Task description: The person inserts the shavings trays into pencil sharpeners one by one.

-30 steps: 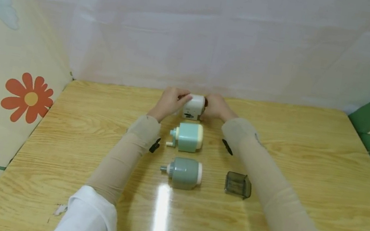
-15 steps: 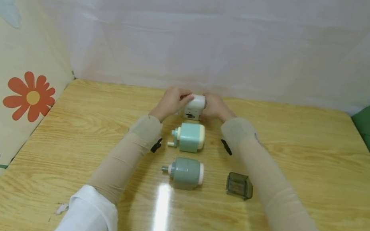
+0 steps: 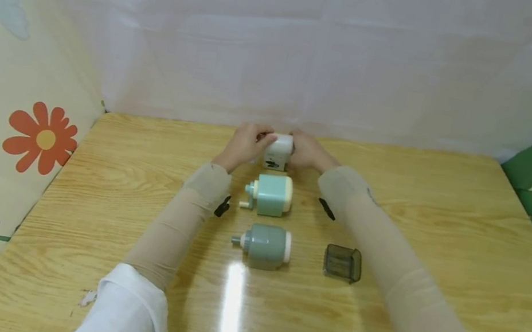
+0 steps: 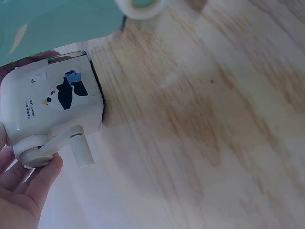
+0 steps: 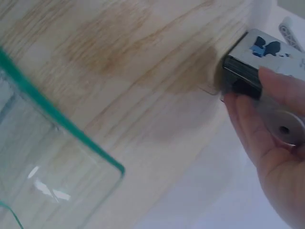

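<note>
- Moved since a second ago: the right hand (image 3: 308,152) presses closer to the right end of the white sharpener (image 3: 279,146), covering most of the dark edge that showed there — the sharpener itself stays almost in place, so the work now seems to centre on that end.
- The wooden table (image 3: 441,246) carries everything, with the white sharpener near its far edge, between the hands.
- The left hand (image 3: 243,146) grasps the crank end, its thumb over the body; it appears to do the steadying.
- The right hand's thumb and fingers pinch the other end, around the plate with the round hole (image 5: 284,129); whether they pull or push, I cannot tell.
- Nearer the person lie the green sharpener (image 3: 267,246) and, between it and the white one, the teal sharpener (image 3: 272,195) — both untouched.
- The smoky tray (image 3: 342,262) sits apart, right of the green sharpener.
</note>
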Available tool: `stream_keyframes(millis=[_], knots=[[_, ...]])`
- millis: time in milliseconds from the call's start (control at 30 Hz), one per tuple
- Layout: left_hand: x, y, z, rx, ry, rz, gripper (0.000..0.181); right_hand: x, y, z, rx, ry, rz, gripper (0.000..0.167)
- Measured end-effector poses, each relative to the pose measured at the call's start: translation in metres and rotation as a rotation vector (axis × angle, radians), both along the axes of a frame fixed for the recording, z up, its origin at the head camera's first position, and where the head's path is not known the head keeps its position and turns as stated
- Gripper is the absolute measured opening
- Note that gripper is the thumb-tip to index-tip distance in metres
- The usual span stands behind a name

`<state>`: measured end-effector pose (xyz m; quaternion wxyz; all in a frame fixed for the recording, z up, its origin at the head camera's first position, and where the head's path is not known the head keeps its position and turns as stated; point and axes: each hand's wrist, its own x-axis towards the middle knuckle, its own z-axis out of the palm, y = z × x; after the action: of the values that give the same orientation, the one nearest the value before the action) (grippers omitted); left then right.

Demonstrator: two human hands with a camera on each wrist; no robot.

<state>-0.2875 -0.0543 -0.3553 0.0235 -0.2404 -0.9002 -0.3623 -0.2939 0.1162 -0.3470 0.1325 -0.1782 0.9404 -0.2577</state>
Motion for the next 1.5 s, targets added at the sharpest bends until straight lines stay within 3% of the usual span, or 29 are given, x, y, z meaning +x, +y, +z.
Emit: stream_keyframes(millis=[167,433,533,700,800,1000,1167,1500], knots=[[-0.002,-0.005,0.003,-0.024,-0.049,0.005,0.03,0.003,0.0,0.006,-0.003,-0.026,0.043,0.064],[-0.001,-0.018,0.008,-0.119,-0.114,0.015,0.052,0.01,0.008,0.017,0.042,-0.045,0.048,0.087],[0.002,-0.025,0.009,-0.128,-0.085,0.033,0.053,0.012,0.016,0.016,0.054,0.007,0.076,0.083],[0.01,-0.036,0.009,-0.134,0.078,0.099,0.046,0.018,0.032,0.014,0.026,0.086,0.163,0.07],[0.016,-0.042,0.008,-0.099,0.136,0.12,0.041,0.022,0.038,0.014,0.006,0.102,0.173,0.065],[0.028,-0.046,0.012,-0.04,0.172,0.033,0.036,0.032,0.047,0.017,-0.011,0.114,0.152,0.063],[0.04,-0.05,0.013,-0.021,0.14,-0.054,0.036,0.039,0.057,0.018,-0.043,0.144,0.152,0.067],[0.057,-0.05,0.005,-0.094,0.093,-0.169,0.04,0.059,0.087,0.014,0.021,0.185,0.238,0.06]])
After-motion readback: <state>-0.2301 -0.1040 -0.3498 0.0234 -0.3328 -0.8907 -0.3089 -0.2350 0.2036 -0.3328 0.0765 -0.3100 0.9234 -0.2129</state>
